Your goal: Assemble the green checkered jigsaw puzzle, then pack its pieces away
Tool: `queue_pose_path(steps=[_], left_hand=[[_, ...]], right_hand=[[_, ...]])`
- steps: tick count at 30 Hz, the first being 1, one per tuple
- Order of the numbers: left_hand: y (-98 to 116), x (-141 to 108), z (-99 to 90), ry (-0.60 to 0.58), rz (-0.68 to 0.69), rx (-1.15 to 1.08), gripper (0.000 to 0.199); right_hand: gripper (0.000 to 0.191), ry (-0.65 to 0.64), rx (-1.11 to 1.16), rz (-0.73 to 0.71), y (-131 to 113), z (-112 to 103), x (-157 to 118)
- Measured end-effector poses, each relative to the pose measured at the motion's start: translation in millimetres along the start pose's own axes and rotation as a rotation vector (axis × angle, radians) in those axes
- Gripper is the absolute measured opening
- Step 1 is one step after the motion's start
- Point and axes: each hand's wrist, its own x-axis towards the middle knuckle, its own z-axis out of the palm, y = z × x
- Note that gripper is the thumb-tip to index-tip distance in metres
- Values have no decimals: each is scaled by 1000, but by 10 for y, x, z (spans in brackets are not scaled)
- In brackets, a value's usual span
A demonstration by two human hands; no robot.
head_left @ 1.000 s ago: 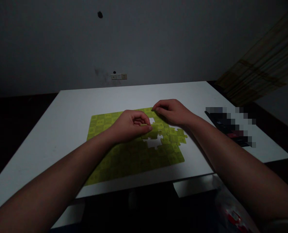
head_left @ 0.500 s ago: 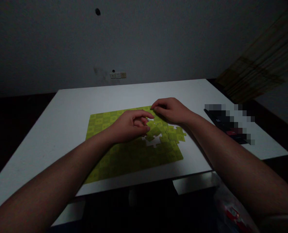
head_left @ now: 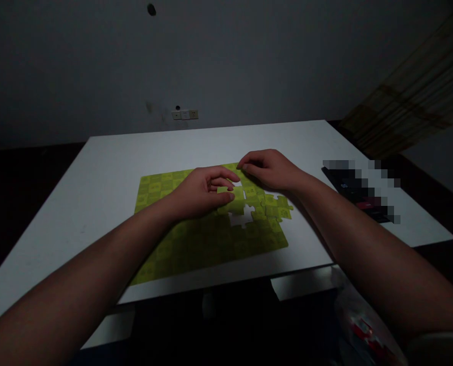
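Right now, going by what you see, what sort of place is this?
Probably a dimly lit room in a home: a white rectangular table, a yellow-green checkered jigsaw puzzle and a brownish striped fabric curtain suggest it.

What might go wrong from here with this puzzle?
The loose piece at the left hand might slip, as its grip looks light. The jutting section, with seams showing, may shift if the right forearm brushes it. The right hand, at the far edge, could nudge the puzzle.
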Motion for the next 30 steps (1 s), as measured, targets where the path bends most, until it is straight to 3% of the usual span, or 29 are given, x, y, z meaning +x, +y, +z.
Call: queue_pose_path(steps=[4, 9, 13, 17, 20, 25, 30], left_hand=[[52, -31, -7, 11, -2, 26, 16], [66, -24, -85, 42, 36, 101, 14], [-35, 53, -242, 113, 151, 351, 17], [-148, 135, -402, 139, 230, 685, 25], [-196, 162, -442, 133, 189, 754, 29], [-216, 163, -405, 98, 151, 812, 32], [-218, 166, -391, 84, 142, 819, 36]], right_hand=[[27, 0, -1, -2, 5, -10, -1], [30, -1, -6, 4, 19, 24, 2], [33, -18, -62, 28, -28, -67, -7], [40, -216, -228, 140, -182, -362, -156], [53, -391, -391, 211, -330, -510, -381], [53, -394, -551, 192, -449, -477, -661], [40, -447, -372, 107, -473, -505, -642]])
